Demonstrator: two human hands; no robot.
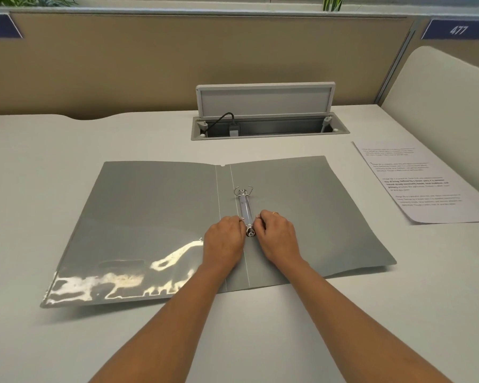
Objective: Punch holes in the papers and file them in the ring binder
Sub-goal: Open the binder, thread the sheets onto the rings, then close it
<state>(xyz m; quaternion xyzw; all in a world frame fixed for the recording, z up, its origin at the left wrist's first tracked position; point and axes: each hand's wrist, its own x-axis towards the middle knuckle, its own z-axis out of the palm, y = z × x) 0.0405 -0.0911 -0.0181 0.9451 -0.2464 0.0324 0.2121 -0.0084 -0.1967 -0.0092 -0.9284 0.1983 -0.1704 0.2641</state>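
So, from the head feed: the ring binder (155, 217) lies flat and open on the desk (67, 139). The bit that matters is the ring mechanism (245, 210), just right of the spine creases, with its long axis running near-to-far, pretty much straight away from me. My left hand (224, 240) sits on its left side and my right hand (277, 236) on its right. Both are at the near end and about equally close, fingers curled in tight with the tips pinching the metal from either side. The far ring (243, 191) stands with its two prongs parted, so my guess is the near one needs pulling apart sideways, left hand going left and right hand going right. Trouble is the knuckles cover the near ring, so I can't tell whether it's open or closed. The papers (415, 183) sit well off to the right, toward the far side, one corner cut by the frame edge and the print too small to read. There's no hole punch anywhere in view, and I can't make out whether those sheets have holes.
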